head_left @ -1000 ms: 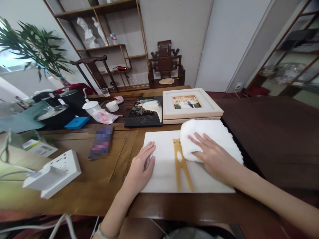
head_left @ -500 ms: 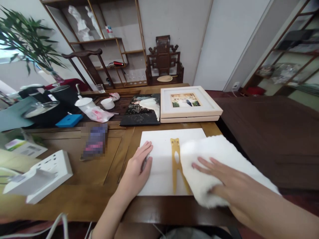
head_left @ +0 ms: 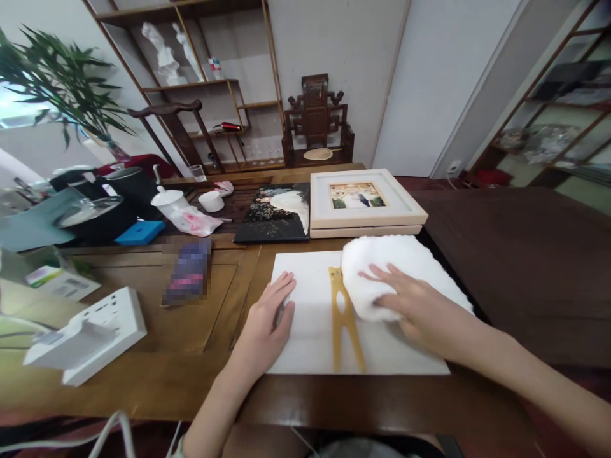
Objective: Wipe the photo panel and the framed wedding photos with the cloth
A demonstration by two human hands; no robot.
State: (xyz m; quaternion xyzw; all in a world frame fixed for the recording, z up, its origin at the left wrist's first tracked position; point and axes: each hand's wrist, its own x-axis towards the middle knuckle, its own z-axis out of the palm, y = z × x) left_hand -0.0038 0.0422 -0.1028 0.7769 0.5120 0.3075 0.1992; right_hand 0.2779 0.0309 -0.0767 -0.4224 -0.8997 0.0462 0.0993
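Observation:
A white flat board (head_left: 310,331) lies on the wooden table (head_left: 157,375) in front of me, with a yellow-brown stand piece (head_left: 344,317) fixed down its middle. My left hand (head_left: 267,321) rests flat on the board's left edge, fingers stretched out. My right hand (head_left: 415,305) lies flat on a fluffy white cloth (head_left: 396,267), pressing it onto the board's right part, fingers extended.
Behind the board stand a white framed photo (head_left: 365,202) and a dark photo print (head_left: 279,213). To the left are a blurred booklet (head_left: 188,270), a white power strip (head_left: 95,331), teaware (head_left: 169,202) and a blue box (head_left: 138,232). A dark table (head_left: 525,254) extends right.
The right hand pulled the white cloth towards me over the board's near right corner, then pushed it back up to the far right part. The left hand stayed put.

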